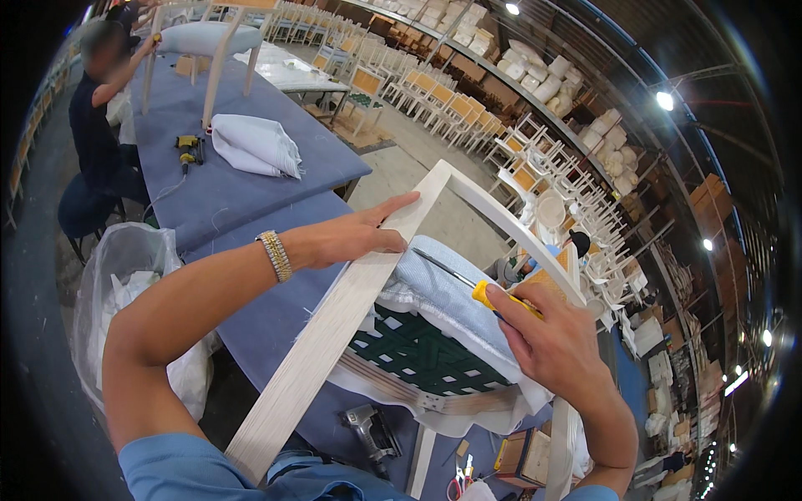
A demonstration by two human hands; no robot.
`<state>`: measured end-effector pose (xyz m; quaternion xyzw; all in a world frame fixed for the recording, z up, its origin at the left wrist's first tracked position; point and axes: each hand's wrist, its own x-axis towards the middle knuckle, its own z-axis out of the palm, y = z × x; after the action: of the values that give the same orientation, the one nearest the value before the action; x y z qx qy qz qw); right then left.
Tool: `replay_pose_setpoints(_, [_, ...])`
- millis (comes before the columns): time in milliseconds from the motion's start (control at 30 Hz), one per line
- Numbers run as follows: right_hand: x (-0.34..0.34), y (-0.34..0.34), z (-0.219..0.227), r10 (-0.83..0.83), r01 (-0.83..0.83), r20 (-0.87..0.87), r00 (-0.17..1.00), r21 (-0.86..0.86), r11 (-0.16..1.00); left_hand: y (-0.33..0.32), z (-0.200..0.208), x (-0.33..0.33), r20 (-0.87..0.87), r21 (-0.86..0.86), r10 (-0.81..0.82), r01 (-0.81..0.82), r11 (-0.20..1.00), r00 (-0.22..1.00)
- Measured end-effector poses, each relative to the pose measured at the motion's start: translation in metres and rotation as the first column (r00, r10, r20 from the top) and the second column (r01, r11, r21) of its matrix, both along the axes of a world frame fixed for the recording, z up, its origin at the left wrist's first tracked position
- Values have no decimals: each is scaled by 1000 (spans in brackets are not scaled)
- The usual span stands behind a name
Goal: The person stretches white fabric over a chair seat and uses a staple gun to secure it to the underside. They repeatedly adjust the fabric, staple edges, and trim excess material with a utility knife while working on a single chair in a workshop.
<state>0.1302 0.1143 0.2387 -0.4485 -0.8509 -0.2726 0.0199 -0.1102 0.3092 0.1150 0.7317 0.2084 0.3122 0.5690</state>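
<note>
A pale wooden chair frame (334,326) lies tilted across the blue-covered table (251,200) in front of me, its seat showing dark green webbing (418,351) and light blue-white fabric (443,292). My left hand (359,234) rests flat on the chair's long wooden rail, with a beaded bracelet on the wrist. My right hand (547,342) grips a yellow-handled screwdriver (468,282), whose thin metal shaft points up-left onto the fabric near the rail.
A staple gun (372,430) lies on the table under the frame, with scissors (459,480) and a small box (522,455) nearby. A folded white cloth (255,144), a yellow tool (190,150), a seated person (96,125) and a plastic bag (125,275) are at left. Stacked chairs (535,159) fill the background.
</note>
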Motion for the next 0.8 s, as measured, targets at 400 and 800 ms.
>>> replay_pose_setpoints(400, [-7, 14, 40, 145, -137, 292, 945, -49, 989, -4, 2, 3, 27, -82, 17, -15, 997, 999])
replay_pose_setpoints(800, [8, 5, -34, 95, -95, -152, 984, 11, 995, -16, 8, 3, 46, -274, 38, -24, 961, 998])
